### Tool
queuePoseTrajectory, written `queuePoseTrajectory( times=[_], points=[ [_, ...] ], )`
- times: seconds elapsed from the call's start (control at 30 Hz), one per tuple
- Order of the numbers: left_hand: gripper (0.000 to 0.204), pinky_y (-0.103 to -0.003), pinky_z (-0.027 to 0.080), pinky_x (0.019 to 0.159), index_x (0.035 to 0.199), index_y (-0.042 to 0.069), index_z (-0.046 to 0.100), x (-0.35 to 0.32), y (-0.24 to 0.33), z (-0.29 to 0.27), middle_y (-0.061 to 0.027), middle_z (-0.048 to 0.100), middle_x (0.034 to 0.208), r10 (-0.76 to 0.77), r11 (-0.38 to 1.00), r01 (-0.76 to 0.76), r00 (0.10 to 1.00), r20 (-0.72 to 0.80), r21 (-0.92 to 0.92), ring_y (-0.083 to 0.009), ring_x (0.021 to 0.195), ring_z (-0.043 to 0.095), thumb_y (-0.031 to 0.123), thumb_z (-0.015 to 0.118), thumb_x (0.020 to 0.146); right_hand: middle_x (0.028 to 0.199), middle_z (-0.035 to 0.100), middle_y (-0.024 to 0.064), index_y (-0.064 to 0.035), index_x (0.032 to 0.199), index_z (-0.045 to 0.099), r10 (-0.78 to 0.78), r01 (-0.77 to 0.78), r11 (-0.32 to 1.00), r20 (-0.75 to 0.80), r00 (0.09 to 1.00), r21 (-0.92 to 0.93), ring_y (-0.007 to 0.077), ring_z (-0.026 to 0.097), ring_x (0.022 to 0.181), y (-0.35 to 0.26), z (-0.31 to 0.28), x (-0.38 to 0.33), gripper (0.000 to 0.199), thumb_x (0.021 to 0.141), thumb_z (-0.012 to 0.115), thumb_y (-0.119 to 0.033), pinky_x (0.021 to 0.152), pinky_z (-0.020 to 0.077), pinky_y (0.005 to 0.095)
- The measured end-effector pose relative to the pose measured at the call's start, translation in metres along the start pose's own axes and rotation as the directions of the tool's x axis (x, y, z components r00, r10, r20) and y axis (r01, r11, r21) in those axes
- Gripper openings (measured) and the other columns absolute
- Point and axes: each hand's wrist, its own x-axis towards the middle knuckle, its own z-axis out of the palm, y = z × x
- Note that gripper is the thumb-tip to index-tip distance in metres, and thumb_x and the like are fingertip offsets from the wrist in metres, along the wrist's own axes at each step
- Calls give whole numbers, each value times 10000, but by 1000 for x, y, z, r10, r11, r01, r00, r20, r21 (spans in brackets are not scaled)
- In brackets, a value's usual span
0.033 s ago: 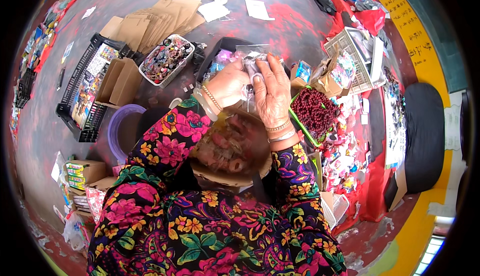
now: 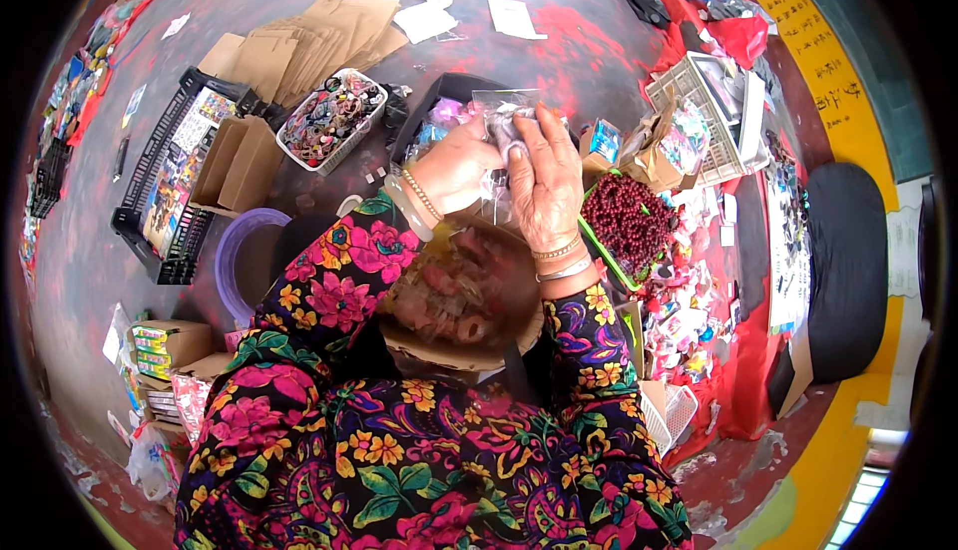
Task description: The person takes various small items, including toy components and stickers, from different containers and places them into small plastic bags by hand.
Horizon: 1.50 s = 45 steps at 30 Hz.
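Observation:
Over the near edge of a black bin (image 2: 409, 133), both my hands meet at a small clear plastic bag (image 2: 489, 101) with a soft greyish-lilac item (image 2: 504, 131) in it. My left hand (image 2: 457, 169) is closed on the bag's left side, its fingertips partly hidden. From the right, my right hand (image 2: 542, 176) grips the bag, long fingers laid along it and thumb pressed against the soft item. Below my wrists, a round-edged cardboard box (image 2: 434, 347) holds a heap of clear-wrapped pinkish pieces (image 2: 464, 285), slightly blurred.
To the right are a green tray (image 2: 606, 251) of dark red beads (image 2: 634, 226) and a cream crate (image 2: 689, 101). Leftward stand a white basket (image 2: 334, 156) of small hair ties, a purple tub (image 2: 232, 271) and a black crate (image 2: 150, 221). Flattened cardboard (image 2: 319, 41) lies farther off.
My right hand has shifted very slightly on the bag. Otherwise nothing visibly differs.

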Motion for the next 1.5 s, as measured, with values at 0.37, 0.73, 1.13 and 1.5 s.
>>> queuePoseTrajectory(
  times=[0.37,0.73,1.13,1.5],
  points=[
    [380,-355,473,866,1183,4,479,-2,10,9,-90,588,1063,-32,996,34,999,19,-88,-208,981,583,-74,493,812,852,608,44,-5,984,613,830,-621,320,104,548,715,91,550,745,69,-22,3,195,904,513,-151,653,493,225],
    [390,-325,478,845,1176,26,483,1,-4,16,-74,573,1082,178,982,-185,972,-154,-33,-190,981,569,-96,486,806,1228,494,198,-4,1157,541,-48,50,997,-38,998,56,359,444,1174,-3,-5,5,347,817,551,-72,987,349,409],
    [182,-343,492,812,1009,-66,542,5,31,-24,-149,600,976,40,944,-138,950,-311,-300,-237,905,598,-14,463,854,1266,468,175,-12,1158,550,-196,194,980,63,979,33,374,404,1214,-17,20,-13,446,714,563,35,984,344,436],
    [260,-391,481,852,1100,-26,505,-5,56,-6,-132,589,1043,304,898,-372,911,-280,-237,-236,963,585,-39,495,840,869,633,54,-22,994,616,398,-719,143,626,671,680,147,585,822,18,28,-31,215,794,536,-15,737,466,269]
  ],
)
